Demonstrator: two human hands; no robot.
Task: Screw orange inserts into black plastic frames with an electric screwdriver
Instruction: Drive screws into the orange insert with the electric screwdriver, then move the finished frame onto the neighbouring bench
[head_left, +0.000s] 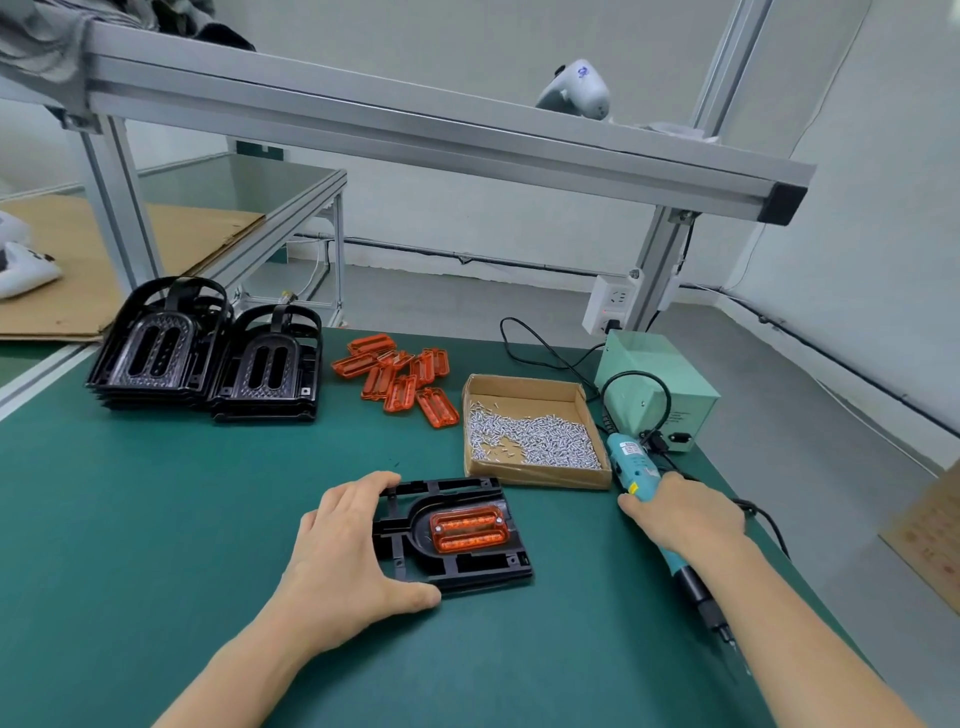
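A black plastic frame (462, 564) lies flat on the green mat at centre, with an orange insert (469, 529) seated in its recess and a screw head at each upper corner. My left hand (347, 561) grips the frame's left edge, thumb at its front corner. My right hand (684, 512) is closed around the teal electric screwdriver (631, 460), which lies slanted to the right of the frame with its black bit end (709, 608) pointing toward me.
Two stacks of black frames (208, 358) stand at the back left. Loose orange inserts (400, 376) lie behind the centre. A cardboard tray of small silver screws (535, 434) sits right of them, beside a pale green power supply box (660, 389). An aluminium beam (415, 130) crosses overhead.
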